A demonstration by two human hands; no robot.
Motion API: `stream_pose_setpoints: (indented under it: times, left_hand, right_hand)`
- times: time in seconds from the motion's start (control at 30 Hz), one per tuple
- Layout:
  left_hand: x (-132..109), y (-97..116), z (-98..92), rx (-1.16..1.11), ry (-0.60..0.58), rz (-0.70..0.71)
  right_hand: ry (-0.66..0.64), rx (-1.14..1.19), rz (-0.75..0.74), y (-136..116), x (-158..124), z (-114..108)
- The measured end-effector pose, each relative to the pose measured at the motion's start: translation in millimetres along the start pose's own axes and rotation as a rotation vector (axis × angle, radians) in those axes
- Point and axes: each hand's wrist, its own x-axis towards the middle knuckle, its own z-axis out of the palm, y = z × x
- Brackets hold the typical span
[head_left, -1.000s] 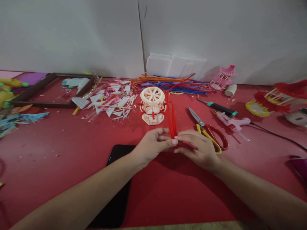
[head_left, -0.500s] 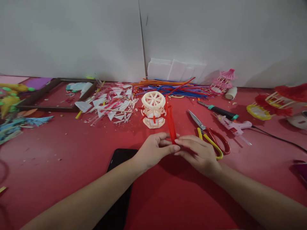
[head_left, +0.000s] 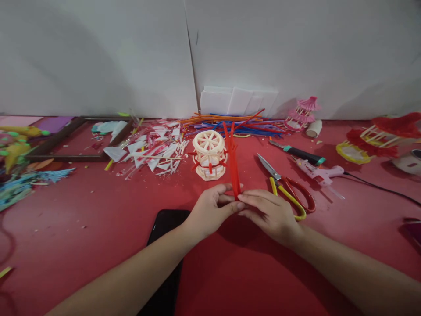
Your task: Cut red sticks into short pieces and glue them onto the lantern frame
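Note:
Both hands meet over the red table (head_left: 98, 219) near the middle. My left hand (head_left: 212, 210) and my right hand (head_left: 269, 213) pinch the lower end of a small bundle of red straws (head_left: 233, 158), which stands almost upright between their fingertips. Just behind the straws sits a small cream lantern frame (head_left: 209, 154) made of sticks, with red pieces at its waist. Neither hand touches it.
Red-and-yellow scissors (head_left: 286, 186) lie right of my right hand, with a pink glue gun (head_left: 320, 173) and a craft knife (head_left: 297, 152) beyond. Coloured straws (head_left: 237, 120) and white scraps (head_left: 151, 147) lie at the back. A black phone (head_left: 164, 259) lies under my left forearm.
The red straws have tipped up to stand more upright. My hands have stayed together in nearly the same spot; the view has shifted slightly.

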Motion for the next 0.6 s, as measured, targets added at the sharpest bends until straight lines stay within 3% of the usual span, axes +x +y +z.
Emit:
stream_pose_setpoints:
  times: [0.4, 0.6]
  left_hand:
    - [0.6, -1.2, -2.4, -0.147, -0.045, -0.104]
    - [3.4, -5.7, -2.6, -0.091, 0.022, -0.118]
  right_hand:
    - [0.025, 0.050, -0.033, -7.3, 4.8, -3.1]
    - [-0.081, 0.000, -0.083, -5.5, 1.8, -1.4]
